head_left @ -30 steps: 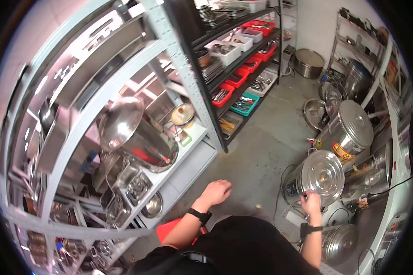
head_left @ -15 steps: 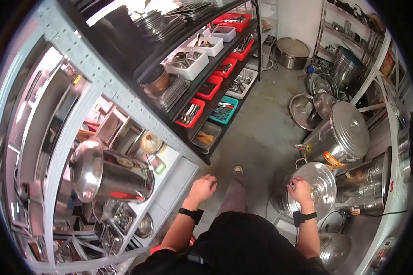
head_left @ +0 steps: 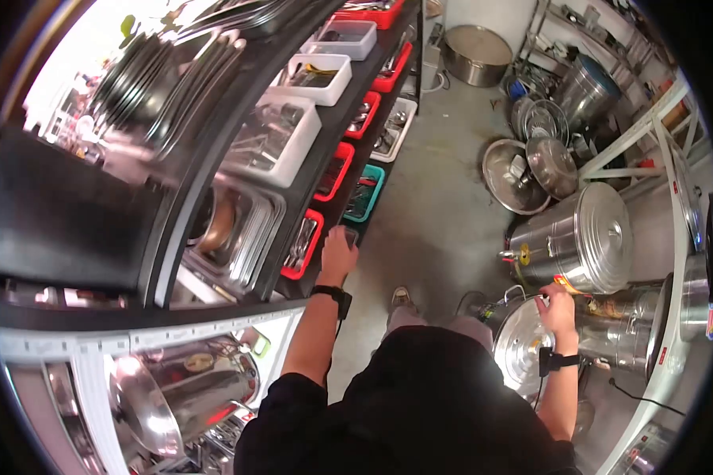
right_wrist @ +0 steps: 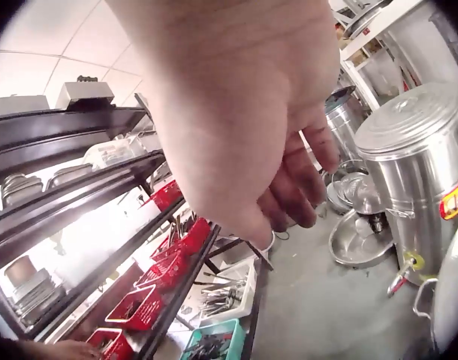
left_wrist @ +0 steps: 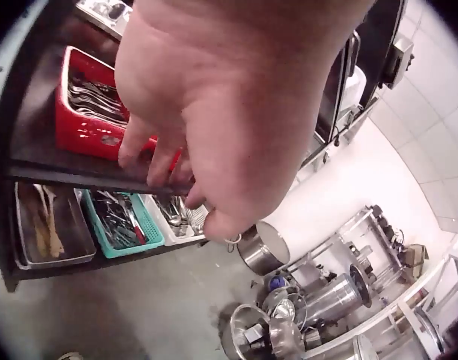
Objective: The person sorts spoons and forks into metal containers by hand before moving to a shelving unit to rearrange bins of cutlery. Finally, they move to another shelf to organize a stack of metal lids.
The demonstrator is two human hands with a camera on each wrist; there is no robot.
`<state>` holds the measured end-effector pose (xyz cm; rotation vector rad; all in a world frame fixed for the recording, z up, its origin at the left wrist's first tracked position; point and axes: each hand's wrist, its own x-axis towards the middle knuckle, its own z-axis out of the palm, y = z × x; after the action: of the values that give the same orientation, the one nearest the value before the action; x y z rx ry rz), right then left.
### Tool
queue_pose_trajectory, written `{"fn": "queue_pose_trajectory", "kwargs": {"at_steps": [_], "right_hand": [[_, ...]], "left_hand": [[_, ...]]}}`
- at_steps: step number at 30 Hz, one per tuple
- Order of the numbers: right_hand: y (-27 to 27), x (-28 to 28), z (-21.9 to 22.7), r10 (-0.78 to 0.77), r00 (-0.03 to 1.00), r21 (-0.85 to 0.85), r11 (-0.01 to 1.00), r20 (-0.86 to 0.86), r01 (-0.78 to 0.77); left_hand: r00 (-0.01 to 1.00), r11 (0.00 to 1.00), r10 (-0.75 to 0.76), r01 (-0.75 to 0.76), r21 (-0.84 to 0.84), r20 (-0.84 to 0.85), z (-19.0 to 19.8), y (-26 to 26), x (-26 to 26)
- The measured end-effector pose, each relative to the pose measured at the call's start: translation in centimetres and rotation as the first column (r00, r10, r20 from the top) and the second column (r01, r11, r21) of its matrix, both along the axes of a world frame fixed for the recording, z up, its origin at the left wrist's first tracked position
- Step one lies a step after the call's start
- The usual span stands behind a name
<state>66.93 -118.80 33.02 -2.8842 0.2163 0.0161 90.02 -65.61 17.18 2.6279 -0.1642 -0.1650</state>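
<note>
My left hand [head_left: 338, 257] hangs at the edge of the black shelf, beside a red basket of cutlery [head_left: 301, 245] and below a teal basket [head_left: 364, 193]. In the left wrist view the hand [left_wrist: 214, 112] has loosely bent fingers and holds nothing. My right hand [head_left: 558, 310] is seen over the area between a lidded steel pot [head_left: 523, 340] and a taller steel pot [head_left: 604, 237]; contact cannot be told. The right wrist view shows this hand [right_wrist: 244, 127] with fingers loosely bent and nothing in them.
White bins [head_left: 281, 138] and stacked trays [head_left: 253, 237] fill the black shelf on the left. Grey floor [head_left: 444, 174] runs ahead between the shelf and steel basins [head_left: 515, 176]. A large round pot [head_left: 477, 55] stands at the far end. A white rack [head_left: 638, 142] borders the right.
The view has moved forward, bringing the black shelf and its baskets closer. My left hand has risen to the shelf's edge. My right hand has shifted rightward, and both feet now show below.
</note>
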Motion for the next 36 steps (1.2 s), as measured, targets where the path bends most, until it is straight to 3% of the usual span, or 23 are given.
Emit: {"fn": "queue_pose_trajectory", "kwargs": {"at_steps": [2,6,9,10,12,14,16,18,22,25,26,28,30,32,36], "right_hand": [[0.2,1.9,0.7,-0.080,0.997,0.085,0.993,-0.010,0.080],[-1.4,4.4,-0.2,-0.084,0.996,0.046,0.995,0.013,0.083],[-2.7,5.8,-0.2,-0.061,0.996,0.009,0.998,-0.063,0.061],[-3.4,6.5,-0.4,-0.082,0.991,0.015,0.996,-0.104,0.084],[-5.2,8.3,-1.1,-0.098,0.984,0.026,0.994,-0.150,0.103],[-7.4,10.4,-2.4,-0.054,0.989,0.038,0.997,-0.137,0.060],[-9.5,13.5,-3.6,-0.093,0.982,0.053,0.993,-0.165,0.103],[-11.3,17.6,-4.3,-0.072,0.978,0.073,0.993,-0.193,0.087],[-17.9,25.5,-6.7,0.117,0.980,0.069,0.992,-0.159,-0.107],[-20.9,32.4,-5.4,0.133,0.985,0.119,0.986,-0.105,-0.121],[-22.1,34.2,-5.3,0.160,0.986,0.137,0.979,-0.054,-0.151],[-23.6,37.7,-5.0,0.195,0.979,0.131,0.974,-0.065,-0.186],[-24.6,40.6,-4.2,0.251,0.966,0.101,0.965,-0.061,-0.244],[-24.5,43.5,-4.1,0.227,0.974,0.172,0.961,-0.030,-0.218],[-25.3,48.3,-6.0,0.271,0.962,0.187,0.948,-0.046,-0.258]], "left_hand": [[0.986,0.993,0.089,-0.098,0.058,0.140,-1.8,0.3,4.8],[0.986,0.979,0.149,-0.158,0.128,0.081,-2.9,0.3,11.0],[0.960,0.925,0.279,-0.267,0.270,-0.005,-2.8,-0.8,13.0],[0.962,0.925,0.273,-0.259,0.277,-0.012,-3.9,-0.7,13.5],[0.934,0.930,0.356,-0.350,0.113,-0.032,-5.0,-1.1,14.6],[0.916,0.902,0.402,-0.393,0.181,-0.015,-6.2,-1.5,14.8],[0.880,0.878,0.464,-0.472,0.080,0.103,-7.5,-1.0,15.3],[0.871,0.867,0.482,-0.490,0.092,0.098,-7.4,-0.9,15.4],[0.879,0.868,0.469,-0.477,0.138,0.087,-7.4,-0.9,15.5],[0.824,0.825,0.541,-0.480,0.298,-0.170,-6.1,-1.7,16.3],[0.821,0.822,0.545,-0.484,0.300,-0.168,-5.5,-3.2,16.9],[0.709,0.626,0.702,-0.569,0.534,-0.067,-4.0,-6.3,16.3],[0.658,0.592,0.750,-0.617,0.518,-0.072,-3.0,-9.5,16.8],[0.763,0.657,0.643,-0.595,0.464,0.068,-3.2,-11.6,18.5],[0.922,0.891,0.377,-0.334,0.306,-0.090,-3.5,-15.2,24.4]]}}
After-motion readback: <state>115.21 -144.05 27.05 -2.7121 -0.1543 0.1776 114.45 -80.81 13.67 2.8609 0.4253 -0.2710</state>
